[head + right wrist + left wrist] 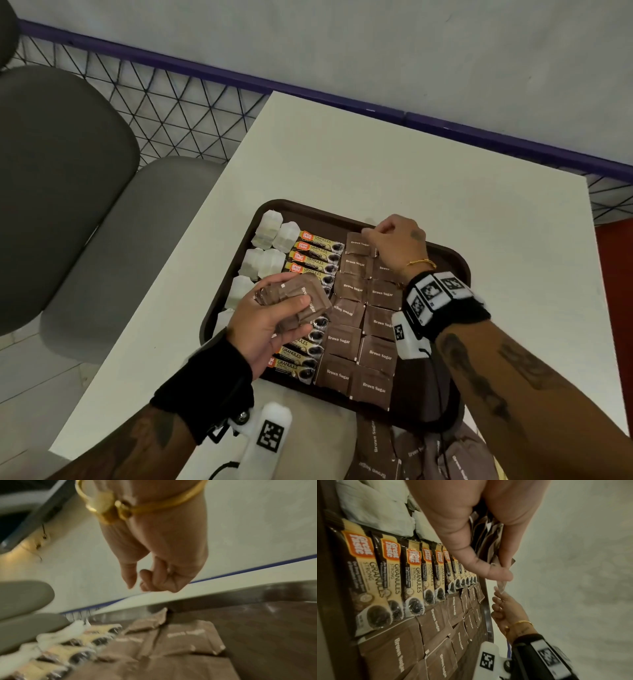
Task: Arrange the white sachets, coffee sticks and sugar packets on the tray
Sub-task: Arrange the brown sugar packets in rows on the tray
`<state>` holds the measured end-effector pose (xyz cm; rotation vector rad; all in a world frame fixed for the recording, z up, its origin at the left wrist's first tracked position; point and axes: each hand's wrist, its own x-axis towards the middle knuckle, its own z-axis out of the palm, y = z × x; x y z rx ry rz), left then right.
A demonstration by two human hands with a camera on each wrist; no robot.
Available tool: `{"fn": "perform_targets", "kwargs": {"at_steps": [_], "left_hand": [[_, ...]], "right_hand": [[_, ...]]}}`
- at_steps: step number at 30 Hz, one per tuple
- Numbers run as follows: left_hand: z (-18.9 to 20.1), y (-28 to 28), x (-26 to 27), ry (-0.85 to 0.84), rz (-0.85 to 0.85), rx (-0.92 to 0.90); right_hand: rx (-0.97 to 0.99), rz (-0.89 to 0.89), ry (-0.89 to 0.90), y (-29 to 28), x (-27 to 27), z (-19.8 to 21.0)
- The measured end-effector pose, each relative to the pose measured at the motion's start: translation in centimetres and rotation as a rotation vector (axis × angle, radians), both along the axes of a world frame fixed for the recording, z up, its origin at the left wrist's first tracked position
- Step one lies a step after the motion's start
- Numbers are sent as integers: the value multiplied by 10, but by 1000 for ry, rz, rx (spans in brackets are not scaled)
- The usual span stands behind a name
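Note:
A brown tray (308, 209) lies on the white table (376, 164). It holds white sachets (270, 229) at its left, a column of coffee sticks (318, 246) in the middle and two columns of brown sugar packets (376, 353) at the right. My left hand (298, 317) hovers over the coffee sticks and grips a stack of brown sugar packets (301, 298) between thumb and fingers; the stack (488, 540) also shows in the left wrist view. My right hand (371, 236) is at the tray's far end, over the farthest packet (358, 245). In the right wrist view its fingers (147, 580) are curled and nothing shows between them.
More loose brown sugar packets (411, 452) lie at the table's near edge, under my right forearm. Grey chairs (68, 188) stand to the left. A wall with a purple strip (205, 72) and wire mesh runs behind. The tray floor (265, 628) to the right of the packets is bare.

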<state>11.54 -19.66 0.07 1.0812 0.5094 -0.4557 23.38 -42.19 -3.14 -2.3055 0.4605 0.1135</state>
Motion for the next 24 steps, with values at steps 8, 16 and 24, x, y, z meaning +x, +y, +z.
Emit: {"fn": "perform_targets", "kwargs": {"at_steps": [8, 16, 24], "left_hand": [[-2, -16, 1, -42, 6, 87], [4, -28, 0, -46, -25, 97], [6, -35, 7, -45, -66, 55]], "right_hand": [[658, 417, 327, 19, -78, 48], [773, 222, 269, 22, -109, 27], [859, -112, 121, -9, -89, 26]]}}
